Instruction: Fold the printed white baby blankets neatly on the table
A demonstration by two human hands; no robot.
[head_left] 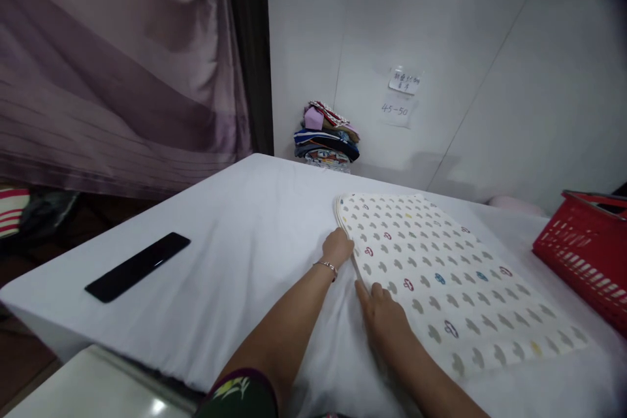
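A folded cream cloth printed with grey shapes and a few red, blue and yellow motifs lies flat on a white-covered table. My left hand, with a bracelet at the wrist, is closed on the cloth's left edge near the far corner, where several stacked layers show. Nearer to me, my right hand grips the same edge, with one finger along its side and others on top. The fingertips of both hands are partly hidden.
A long black flat object lies on the table's left. At the right stands a red plastic basket. Folded textiles are piled beyond the far edge by the wall. A mauve curtain hangs at left; paper notes are on the wall.
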